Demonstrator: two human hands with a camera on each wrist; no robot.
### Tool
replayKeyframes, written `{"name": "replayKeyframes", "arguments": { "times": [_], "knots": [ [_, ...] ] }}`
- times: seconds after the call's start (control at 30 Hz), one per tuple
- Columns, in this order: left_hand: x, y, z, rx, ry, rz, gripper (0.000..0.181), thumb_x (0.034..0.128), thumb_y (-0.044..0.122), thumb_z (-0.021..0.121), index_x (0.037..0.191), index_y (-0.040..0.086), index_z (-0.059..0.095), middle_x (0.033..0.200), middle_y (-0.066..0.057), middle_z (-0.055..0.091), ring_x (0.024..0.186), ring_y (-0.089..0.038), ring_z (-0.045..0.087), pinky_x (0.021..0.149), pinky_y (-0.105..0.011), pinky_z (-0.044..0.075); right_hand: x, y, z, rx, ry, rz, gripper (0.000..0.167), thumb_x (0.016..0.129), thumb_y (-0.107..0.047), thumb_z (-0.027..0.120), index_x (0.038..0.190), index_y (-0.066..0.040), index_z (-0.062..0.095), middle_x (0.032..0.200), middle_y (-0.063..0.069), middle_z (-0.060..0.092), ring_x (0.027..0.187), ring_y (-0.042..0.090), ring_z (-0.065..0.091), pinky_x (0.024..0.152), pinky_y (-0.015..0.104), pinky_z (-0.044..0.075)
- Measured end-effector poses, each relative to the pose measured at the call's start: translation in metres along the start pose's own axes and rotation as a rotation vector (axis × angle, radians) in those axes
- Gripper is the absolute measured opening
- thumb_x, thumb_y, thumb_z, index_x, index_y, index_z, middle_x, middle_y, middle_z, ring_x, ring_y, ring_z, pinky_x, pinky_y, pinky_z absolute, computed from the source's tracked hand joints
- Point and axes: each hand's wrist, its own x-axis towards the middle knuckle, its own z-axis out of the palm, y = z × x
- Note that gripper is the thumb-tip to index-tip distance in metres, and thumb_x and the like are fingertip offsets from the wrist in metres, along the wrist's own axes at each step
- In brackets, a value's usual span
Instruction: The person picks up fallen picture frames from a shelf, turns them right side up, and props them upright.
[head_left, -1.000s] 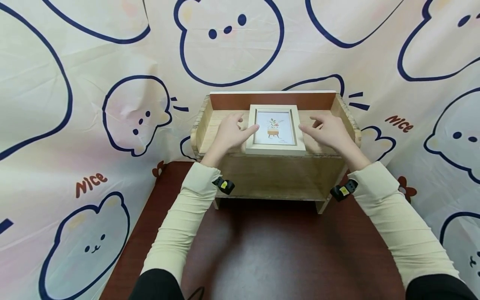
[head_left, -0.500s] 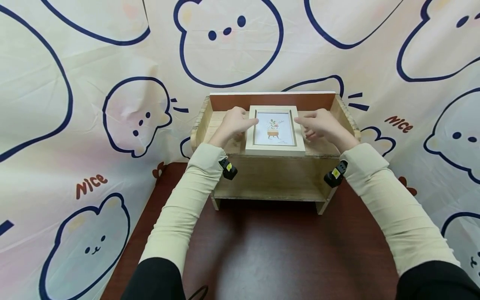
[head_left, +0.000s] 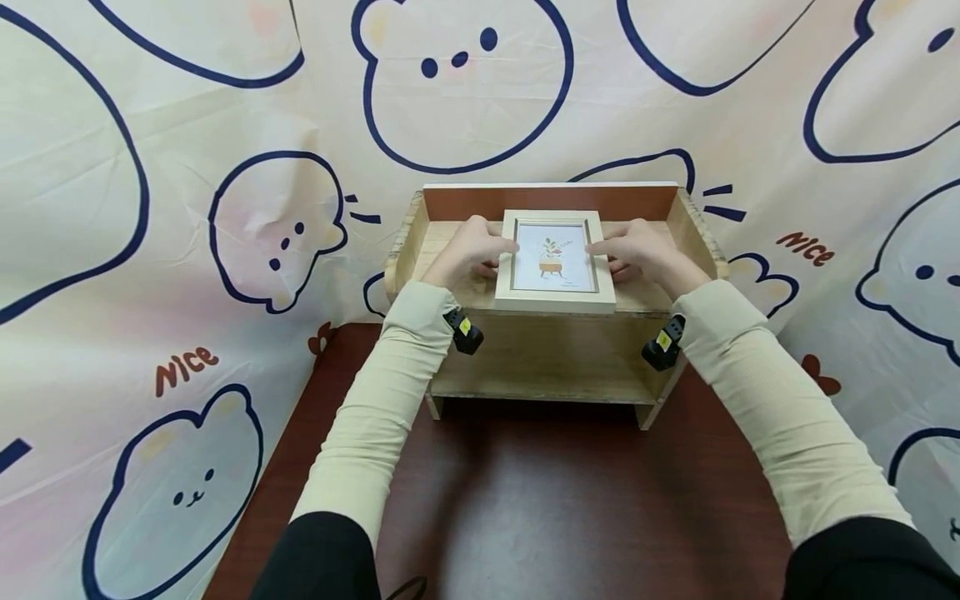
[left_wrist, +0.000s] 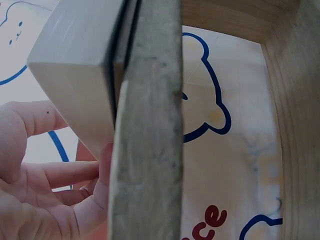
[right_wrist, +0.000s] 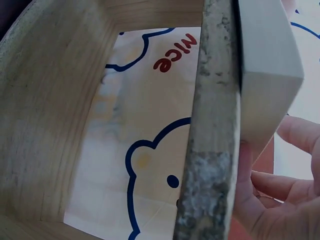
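Observation:
A cream picture frame with a potted-plant print lies face up on the top board of a small wooden shelf. My left hand grips its left side, thumb over the front border and fingers curled at the outer edge. On the opposite side my right hand holds the frame the same way. In the left wrist view the fingertips reach the underside of the frame, close to the shelf board's front edge. The right wrist view has the fingers at the lower corner of the frame.
Raised side panels and a brown back strip border the shelf top. The shelf stands on a dark reddish-brown table. Behind and beside it hangs a cartoon-print cloth. A black cable lies at the table's near edge.
Both hands have closed in from beside the picture frame, and thumbs and fingers have taken hold of its sides. The frame stays in place on the shelf.

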Motion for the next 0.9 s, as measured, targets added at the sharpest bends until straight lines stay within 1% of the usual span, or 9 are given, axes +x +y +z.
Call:
{"name": "replayKeyframes", "arguments": {
  "times": [0.03, 0.13, 0.27, 0.37, 0.5, 0.6, 0.73, 0.83, 0.9],
  "knots": [
    [-0.0003, 0.0, 0.0002, -0.013, -0.003, 0.002, 0.015, 0.0821, 0.017, 0.063, 0.076, 0.004, 0.061, 0.056, 0.0, 0.041, 0.058, -0.014, 0.044, 0.051, -0.022, 0.045, -0.0006, 0.0003, 0.0001, 0.001, -0.002, -0.01, 0.049, 0.087, -0.025, 0.06, 0.125, 0.004, 0.051, 0.12, 0.019, 0.048, 0.063, 0.007, 0.053, 0.056, 0.017, 0.046],
    [-0.0014, 0.0002, 0.0007, -0.059, -0.009, 0.006, 0.009, 0.0807, 0.01, 0.062, 0.083, 0.001, 0.064, 0.065, -0.002, 0.05, 0.061, -0.014, 0.047, 0.053, -0.023, 0.048, -0.0015, 0.0018, 0.0005, -0.001, -0.006, -0.038, 0.045, 0.086, -0.018, 0.061, 0.125, 0.004, 0.051, 0.118, 0.02, 0.051, 0.066, 0.009, 0.052, 0.055, 0.017, 0.045],
    [-0.0022, -0.0002, 0.0018, -0.113, -0.007, -0.022, 0.015, 0.0802, 0.004, 0.061, 0.093, -0.002, 0.067, 0.084, -0.006, 0.06, 0.065, -0.012, 0.051, 0.054, -0.022, 0.049, -0.0021, 0.003, 0.0027, 0.005, -0.004, -0.061, 0.042, 0.085, -0.013, 0.062, 0.122, 0.005, 0.053, 0.115, 0.02, 0.053, 0.075, 0.012, 0.052, 0.058, 0.018, 0.046],
    [-0.0013, -0.0016, 0.0026, -0.141, 0.006, -0.056, 0.021, 0.0802, 0.004, 0.062, 0.1, -0.002, 0.067, 0.091, -0.008, 0.062, 0.064, -0.01, 0.052, 0.053, -0.021, 0.049, -0.0022, 0.003, 0.0046, 0.017, 0.003, -0.055, 0.041, 0.085, -0.012, 0.061, 0.122, 0.005, 0.054, 0.114, 0.02, 0.054, 0.078, 0.014, 0.051, 0.06, 0.018, 0.045],
    [0.0, -0.0044, 0.0029, -0.177, 0.026, -0.074, 0.029, 0.0794, 0.004, 0.064, 0.108, 0.001, 0.066, 0.095, -0.01, 0.063, 0.061, -0.009, 0.054, 0.054, -0.02, 0.05, -0.0016, 0.0031, 0.0058, 0.028, 0.019, -0.024, 0.043, 0.086, -0.012, 0.06, 0.124, 0.004, 0.052, 0.117, 0.02, 0.053, 0.086, 0.018, 0.051, 0.062, 0.019, 0.045],
    [-0.0006, -0.0064, 0.0024, -0.214, 0.036, -0.072, 0.034, 0.0796, 0.003, 0.064, 0.113, 0.003, 0.064, 0.098, -0.012, 0.064, 0.064, -0.009, 0.056, 0.056, -0.022, 0.051, -0.0011, 0.0035, 0.0059, 0.048, 0.037, -0.001, 0.045, 0.087, -0.013, 0.059, 0.128, 0.002, 0.049, 0.12, 0.02, 0.051, 0.089, 0.019, 0.05, 0.061, 0.018, 0.045],
    [-0.0023, -0.0073, 0.002, -0.257, 0.041, -0.083, 0.04, 0.0805, 0.004, 0.064, 0.12, 0.006, 0.059, 0.101, -0.013, 0.063, 0.067, -0.01, 0.057, 0.058, -0.023, 0.052, -0.0002, 0.0049, 0.0059, 0.089, 0.067, 0.023, 0.046, 0.089, -0.014, 0.057, 0.132, -0.002, 0.046, 0.12, 0.018, 0.05, 0.081, 0.014, 0.05, 0.059, 0.016, 0.046],
    [-0.003, -0.0069, 0.002, -0.271, 0.043, -0.09, 0.043, 0.0815, 0.005, 0.064, 0.124, 0.008, 0.057, 0.099, -0.011, 0.063, 0.065, -0.009, 0.056, 0.057, -0.022, 0.052, -0.0002, 0.0062, 0.0058, 0.135, 0.086, 0.028, 0.048, 0.09, -0.014, 0.057, 0.135, -0.007, 0.043, 0.121, 0.016, 0.051, 0.077, 0.011, 0.049, 0.059, 0.016, 0.046],
    [-0.0038, -0.0066, 0.0015, -0.28, 0.047, -0.087, 0.045, 0.0822, 0.006, 0.064, 0.126, 0.009, 0.055, 0.098, -0.011, 0.063, 0.063, -0.009, 0.056, 0.054, -0.022, 0.051, -0.0006, 0.0071, 0.0057, 0.164, 0.091, 0.017, 0.05, 0.089, -0.015, 0.057, 0.136, -0.01, 0.041, 0.123, 0.016, 0.051, 0.078, 0.01, 0.051, 0.06, 0.016, 0.048]
  ]
}}
